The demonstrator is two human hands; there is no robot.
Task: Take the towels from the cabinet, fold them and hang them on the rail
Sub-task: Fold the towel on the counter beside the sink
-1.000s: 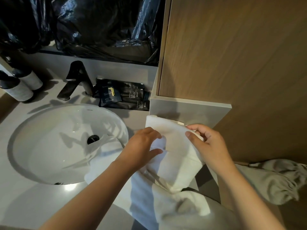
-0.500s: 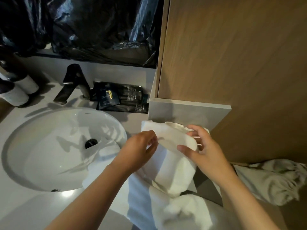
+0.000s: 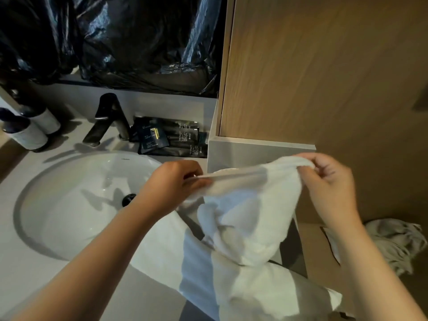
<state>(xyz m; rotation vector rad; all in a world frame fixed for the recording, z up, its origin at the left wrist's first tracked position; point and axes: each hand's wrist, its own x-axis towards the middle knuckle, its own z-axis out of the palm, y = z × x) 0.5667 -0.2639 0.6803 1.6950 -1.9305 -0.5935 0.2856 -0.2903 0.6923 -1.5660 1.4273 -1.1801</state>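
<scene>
A white towel [image 3: 247, 209] hangs between my two hands above the right side of the counter. My left hand [image 3: 171, 184] pinches its top edge at the left, and my right hand [image 3: 328, 181] pinches the top edge at the right, so the edge is stretched level. The rest of the towel droops in loose folds toward the counter's front edge. A second, greyish towel [image 3: 396, 242] lies crumpled at the lower right. No rail is in view.
A white round basin [image 3: 69, 205] with a dark tap [image 3: 108, 119] fills the left. Black sachets [image 3: 171, 137] lie behind it, two bottles [image 3: 30, 130] stand far left. A wooden cabinet wall [image 3: 324, 77] rises on the right above a grey ledge [image 3: 254, 149]. Black plastic [image 3: 127, 38] covers the mirror.
My hands have moved apart along the towel's top edge and lifted it, pulling the bunched cloth out into a stretched span. My right hand has travelled right.
</scene>
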